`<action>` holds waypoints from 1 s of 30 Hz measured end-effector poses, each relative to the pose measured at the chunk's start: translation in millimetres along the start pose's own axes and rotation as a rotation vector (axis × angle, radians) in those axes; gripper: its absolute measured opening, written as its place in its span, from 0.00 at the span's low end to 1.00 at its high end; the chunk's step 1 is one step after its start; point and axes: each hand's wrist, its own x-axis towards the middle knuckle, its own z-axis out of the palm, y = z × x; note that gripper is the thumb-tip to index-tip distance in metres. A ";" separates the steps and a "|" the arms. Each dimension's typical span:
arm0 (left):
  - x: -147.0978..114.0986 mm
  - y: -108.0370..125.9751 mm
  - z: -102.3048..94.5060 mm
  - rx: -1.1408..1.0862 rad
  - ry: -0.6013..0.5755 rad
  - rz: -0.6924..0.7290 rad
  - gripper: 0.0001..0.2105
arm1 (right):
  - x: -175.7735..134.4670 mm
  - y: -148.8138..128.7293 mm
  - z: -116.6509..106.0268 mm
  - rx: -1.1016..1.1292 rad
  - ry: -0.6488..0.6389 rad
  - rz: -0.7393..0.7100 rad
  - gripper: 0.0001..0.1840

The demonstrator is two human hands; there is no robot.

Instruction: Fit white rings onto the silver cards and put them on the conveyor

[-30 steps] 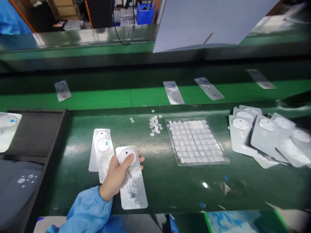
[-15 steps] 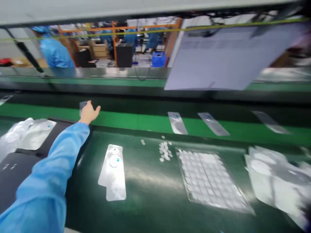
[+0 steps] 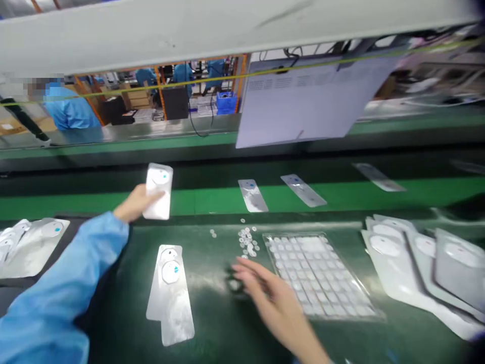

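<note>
A dark green bench runs beside a brighter green belt, with other workers in blue far behind. The pouch sits above the belt's near edge, pinched at its lower end by the left hand, arm stretched forward. Held so low, it could tip or slip. The right hand, blurred, fingers spread and holding nothing, hovers near the loose discs beside the tray and might scatter them.
</note>
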 end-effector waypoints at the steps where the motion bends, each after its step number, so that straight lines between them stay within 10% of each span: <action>1: -25.2 -6.4 12.6 0.000 -0.135 -0.077 0.14 | -1.1 -8.1 20.9 0.126 -0.077 0.035 0.29; 3: -84.9 -22.7 36.1 -0.035 -0.419 -0.204 0.16 | -8.4 -17.5 51.1 0.265 -0.212 0.115 0.29; 8: -183.7 -59.2 76.4 -0.392 -0.330 -0.293 0.25 | -56.0 -7.0 46.8 0.249 -0.525 0.325 0.27; 10: -189.3 -69.1 85.6 -0.549 -0.335 -0.375 0.29 | -68.4 -1.8 32.6 0.107 -0.517 0.290 0.25; 15: -184.7 -78.1 97.6 -0.494 -0.307 -0.424 0.26 | -70.1 -4.8 20.3 -0.206 -0.016 -0.180 0.09; 21: -189.9 -78.4 98.9 -0.339 -0.294 -0.306 0.19 | -66.2 1.9 31.0 -0.296 -0.030 -0.462 0.15; 30: -198.2 -82.5 89.9 -0.805 -0.393 -0.505 0.18 | -64.6 -3.4 23.8 -0.597 -0.093 -0.530 0.10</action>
